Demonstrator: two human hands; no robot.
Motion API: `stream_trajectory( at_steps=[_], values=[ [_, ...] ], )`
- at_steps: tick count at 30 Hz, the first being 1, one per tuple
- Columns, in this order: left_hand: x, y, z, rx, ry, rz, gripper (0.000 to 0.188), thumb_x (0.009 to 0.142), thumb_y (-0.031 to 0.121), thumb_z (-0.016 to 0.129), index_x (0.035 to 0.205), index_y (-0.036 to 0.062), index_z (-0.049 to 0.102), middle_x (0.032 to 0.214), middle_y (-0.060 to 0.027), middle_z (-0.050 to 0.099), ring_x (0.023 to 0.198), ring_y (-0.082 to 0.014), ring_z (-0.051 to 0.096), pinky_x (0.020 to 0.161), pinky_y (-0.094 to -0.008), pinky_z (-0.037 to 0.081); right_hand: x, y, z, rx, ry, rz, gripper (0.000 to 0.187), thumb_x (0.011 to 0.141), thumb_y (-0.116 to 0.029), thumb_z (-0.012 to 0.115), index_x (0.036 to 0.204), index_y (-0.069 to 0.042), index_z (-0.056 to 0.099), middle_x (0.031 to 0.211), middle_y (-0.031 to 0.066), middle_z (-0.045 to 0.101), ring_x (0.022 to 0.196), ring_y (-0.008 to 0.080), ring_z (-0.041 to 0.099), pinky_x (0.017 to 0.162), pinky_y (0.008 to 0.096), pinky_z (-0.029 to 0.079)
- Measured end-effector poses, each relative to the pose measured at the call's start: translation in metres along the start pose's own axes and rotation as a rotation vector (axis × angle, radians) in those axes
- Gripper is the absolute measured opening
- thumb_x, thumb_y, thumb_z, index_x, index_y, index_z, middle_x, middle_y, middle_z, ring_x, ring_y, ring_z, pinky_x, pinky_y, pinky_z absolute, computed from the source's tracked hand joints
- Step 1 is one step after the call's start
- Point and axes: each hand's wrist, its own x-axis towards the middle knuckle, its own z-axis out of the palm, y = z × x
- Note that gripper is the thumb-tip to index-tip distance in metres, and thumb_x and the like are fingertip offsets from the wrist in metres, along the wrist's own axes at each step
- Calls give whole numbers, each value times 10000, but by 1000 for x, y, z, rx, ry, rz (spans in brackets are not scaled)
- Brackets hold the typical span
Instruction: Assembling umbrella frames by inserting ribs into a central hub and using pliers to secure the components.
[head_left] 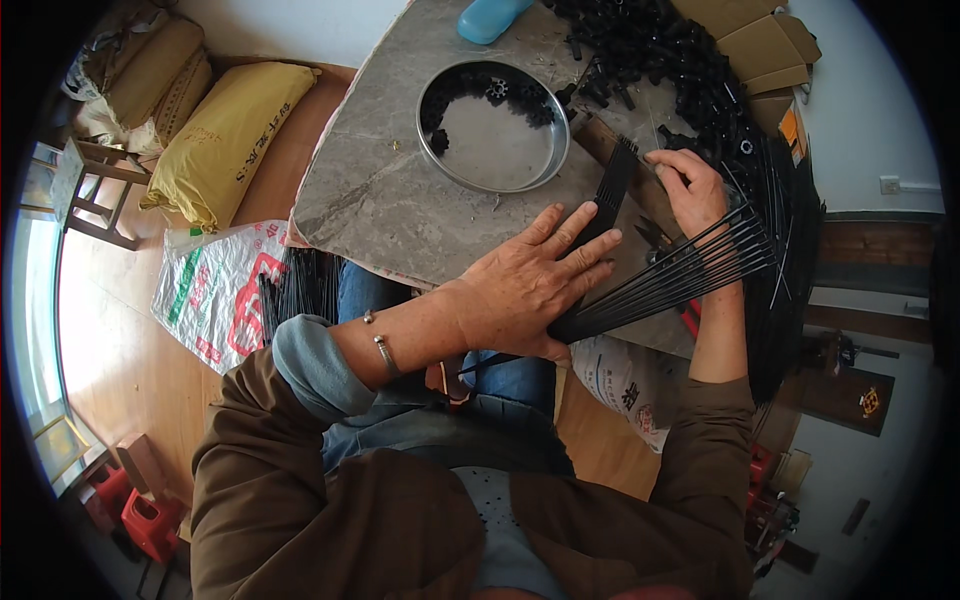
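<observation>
My left hand (pixel 535 270) lies palm down across a bundle of thin black rods (pixel 680 265), its fingers stretched over them and the thumb on the near side. From under it the rods fan out to the right, over my right wrist. A close row of black strips (pixel 614 185) sticks out beyond its fingertips, beside a brown block (pixel 597 140). At the block's right, my right hand (pixel 692 190) is pinched, thumb against index finger. Whatever lies between those fingertips is too small to make out.
A round metal tray (pixel 492 187) holding small black toothed parts stands on the grey stone-look table (pixel 370 170). Black tubular parts (pixel 680 70) are heaped behind, near a cardboard box (pixel 765 45). Pliers with red handles (pixel 690 318) lie near the right forearm. A blue container (pixel 490 18) stands far off.
</observation>
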Motion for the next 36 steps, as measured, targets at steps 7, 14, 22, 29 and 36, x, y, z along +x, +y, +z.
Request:
stream_trajectory(
  at_steps=[7, 14, 22, 29, 36],
  values=[
    [0, 0, 0, 4, -5, 2, 982, 634, 647, 680, 1360, 29, 442, 1510, -133, 253, 1411, -374, 158, 1141, -486, 159, 12, -2, 6, -65, 5, -47, 171, 867, -36, 552, 993, -8, 663, 916, 74, 649, 805, 172, 621, 735, 263, 475],
    [0, 0, 0, 12, -1, 3, 986, 633, 647, 680, 1359, 26, 440, 1507, -134, 258, 1408, -375, 167, 1140, -483, 162, 13, 0, 7, -53, -16, -29, 164, 864, -41, 554, 1003, -10, 636, 920, 74, 656, 795, 166, 622, 723, 271, 481],
    [1, 0, 0, -3, 1, 3, 978, 636, 647, 678, 1355, 24, 448, 1511, -132, 253, 1411, -373, 161, 1141, -481, 158, 11, -4, 10, -111, 39, -62, 157, 868, -51, 547, 995, -18, 634, 909, 78, 655, 784, 185, 626, 722, 281, 483],
    [0, 0, -1, -2, 3, 3, 973, 645, 649, 672, 1355, 23, 448, 1512, -132, 252, 1411, -373, 158, 1140, -481, 160, 13, -6, 10, -73, 51, -93, 145, 868, -57, 547, 983, -22, 628, 884, 84, 647, 762, 190, 616, 714, 290, 482],
    [0, 0, 0, -5, 3, 2, 972, 644, 646, 674, 1352, 19, 449, 1512, -135, 250, 1412, -375, 156, 1138, -482, 165, 17, -4, 16, -98, 34, -21, 144, 843, -88, 561, 971, -48, 612, 908, 120, 643, 866, 280, 631, 760, 353, 488]
  ],
)
